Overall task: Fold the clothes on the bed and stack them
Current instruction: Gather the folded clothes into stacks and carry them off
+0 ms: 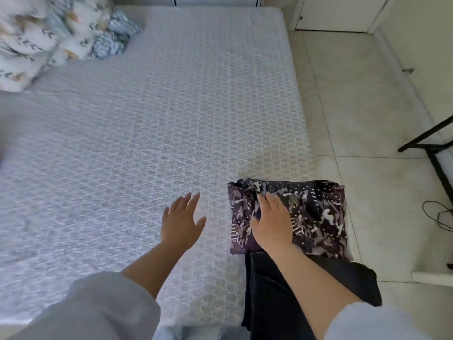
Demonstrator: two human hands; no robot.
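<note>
A folded dark purple garment with a camouflage-like print [316, 217] lies at the right edge of the bed [147, 131]. It sits partly on top of a folded black garment [269, 290] nearer to me. My right hand [270, 223] rests flat on the printed garment's left half, fingers stretched out. My left hand [181, 220] hovers over the bare bed cover to the left of the pile, fingers spread and holding nothing.
A bundled floral duvet and pillows [54, 33] fill the bed's far left corner. Tiled floor [367, 119] runs along the right side. A black metal frame [434, 148] and a thin black cable [441, 217] lie at the far right.
</note>
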